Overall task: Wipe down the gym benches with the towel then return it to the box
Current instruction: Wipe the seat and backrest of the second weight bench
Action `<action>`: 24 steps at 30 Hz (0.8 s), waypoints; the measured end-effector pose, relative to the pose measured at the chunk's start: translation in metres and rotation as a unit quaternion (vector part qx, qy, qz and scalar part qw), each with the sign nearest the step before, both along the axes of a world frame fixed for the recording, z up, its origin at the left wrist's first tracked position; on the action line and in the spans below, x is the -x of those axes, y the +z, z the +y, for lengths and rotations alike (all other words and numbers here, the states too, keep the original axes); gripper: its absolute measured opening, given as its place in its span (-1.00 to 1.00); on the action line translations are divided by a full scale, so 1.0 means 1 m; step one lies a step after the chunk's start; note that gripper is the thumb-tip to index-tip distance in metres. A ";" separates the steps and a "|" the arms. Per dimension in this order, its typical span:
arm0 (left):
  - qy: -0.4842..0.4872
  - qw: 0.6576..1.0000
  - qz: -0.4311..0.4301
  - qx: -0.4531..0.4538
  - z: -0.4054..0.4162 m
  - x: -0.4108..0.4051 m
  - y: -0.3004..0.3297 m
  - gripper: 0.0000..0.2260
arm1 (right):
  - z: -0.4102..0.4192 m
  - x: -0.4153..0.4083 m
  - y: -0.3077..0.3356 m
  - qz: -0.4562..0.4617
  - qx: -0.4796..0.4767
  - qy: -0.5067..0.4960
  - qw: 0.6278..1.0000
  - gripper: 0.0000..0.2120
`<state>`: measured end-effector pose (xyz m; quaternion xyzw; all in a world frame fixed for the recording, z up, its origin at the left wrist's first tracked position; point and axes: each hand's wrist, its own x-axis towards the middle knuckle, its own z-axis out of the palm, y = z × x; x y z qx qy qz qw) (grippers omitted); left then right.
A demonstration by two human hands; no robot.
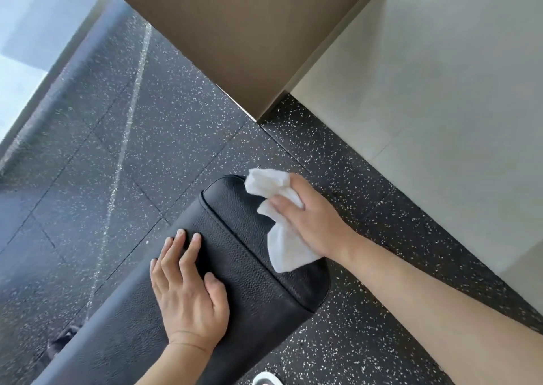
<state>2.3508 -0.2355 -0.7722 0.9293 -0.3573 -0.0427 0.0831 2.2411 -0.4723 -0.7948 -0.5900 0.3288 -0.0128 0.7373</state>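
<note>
White towel (282,223) half hidden under right hand (311,220), fingers flat; left hand (188,293) spread on bench (249,281).

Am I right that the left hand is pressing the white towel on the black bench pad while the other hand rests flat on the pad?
Not quite: it is the right hand that presses the white towel on the black bench pad, as the head view shows. The left hand is the one resting flat on the pad, fingers straight and holding nothing.
</note>
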 end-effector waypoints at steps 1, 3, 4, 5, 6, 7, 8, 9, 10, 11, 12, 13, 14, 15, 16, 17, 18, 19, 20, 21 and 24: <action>0.001 1.000 0.002 -0.002 0.001 0.000 0.000 -0.43 | 0.009 0.026 0.002 0.013 -0.013 -0.004 1.000 -0.81; 0.004 1.000 0.006 -0.008 0.000 -0.001 0.001 -0.43 | 0.026 0.065 0.013 0.024 -0.005 -0.006 1.000 -0.73; 0.003 1.000 0.007 -0.014 0.000 -0.001 0.002 -0.42 | 0.032 0.076 0.017 0.027 0.005 -0.009 1.000 -0.67; 0.002 1.000 0.007 -0.019 0.000 -0.001 0.002 -0.42 | 0.035 0.079 0.020 0.028 0.020 -0.013 0.999 -0.62; 0.002 1.000 0.009 -0.021 0.000 -0.001 0.002 -0.41 | 0.035 0.074 0.022 0.023 0.036 -0.014 0.999 -0.59; 0.002 1.000 0.008 -0.020 0.001 -0.001 0.003 -0.41 | 0.032 0.063 0.024 0.013 0.053 -0.010 0.998 -0.62; 0.001 1.000 0.008 -0.018 0.001 -0.001 0.003 -0.41 | 0.028 0.047 0.024 0.003 0.069 -0.002 0.998 -0.68; 0.002 1.000 0.008 -0.013 0.000 -0.001 0.003 -0.41 | 0.022 0.026 0.022 -0.009 0.089 0.008 0.996 -0.75; 0.003 1.000 0.009 -0.008 0.000 -0.002 0.003 -0.41 | 0.016 0.003 0.020 -0.023 0.107 0.019 0.994 -0.79; 0.004 1.000 0.011 -0.004 0.000 -0.003 0.003 -0.41 | 0.009 -0.021 0.017 -0.035 0.115 0.031 0.992 -0.79; 0.004 1.000 0.012 -0.001 0.000 -0.003 0.003 -0.41 | 0.001 -0.045 0.015 -0.040 0.111 0.043 0.992 -0.80; 0.001 1.000 0.012 0.000 0.001 -0.003 0.003 -0.40 | -0.008 -0.069 0.013 -0.037 0.103 0.064 0.992 -0.82; -0.005 1.000 0.012 -0.001 0.001 -0.002 0.002 -0.40 | -0.018 -0.090 0.012 -0.028 0.090 0.100 0.991 -0.86; -0.009 1.000 0.011 -0.002 0.002 -0.002 0.001 -0.38 | -0.025 -0.111 0.011 -0.016 0.072 0.154 0.985 -0.89; -0.012 1.000 0.009 -0.002 0.004 -0.003 0.000 -0.37 | -0.030 -0.132 0.010 -0.005 0.056 0.217 0.975 -0.88; -0.014 1.000 0.008 -0.001 0.006 -0.004 -0.001 -0.35 | -0.033 -0.150 0.011 0.007 0.055 0.284 0.957 -0.83; -0.015 1.000 0.007 0.000 0.007 -0.004 -0.002 -0.34 | -0.032 -0.167 0.012 0.019 0.070 0.352 0.933 -0.79; -0.015 1.000 0.008 0.002 0.007 -0.004 -0.002 -0.33 | -0.027 -0.182 0.014 0.027 0.097 0.417 0.903 -0.77; -0.016 1.000 0.009 0.001 0.007 -0.004 -0.002 -0.32 | -0.018 -0.196 0.017 0.031 0.128 0.474 0.870 -0.76; -0.016 1.000 0.011 -0.002 0.007 -0.004 -0.002 -0.32 | -0.007 -0.208 0.019 0.031 0.159 0.518 0.840 -0.76; -0.011 1.000 0.012 -0.002 0.007 -0.003 -0.003 -0.35 | 0.034 -0.229 0.025 0.019 0.194 0.583 0.789 -0.80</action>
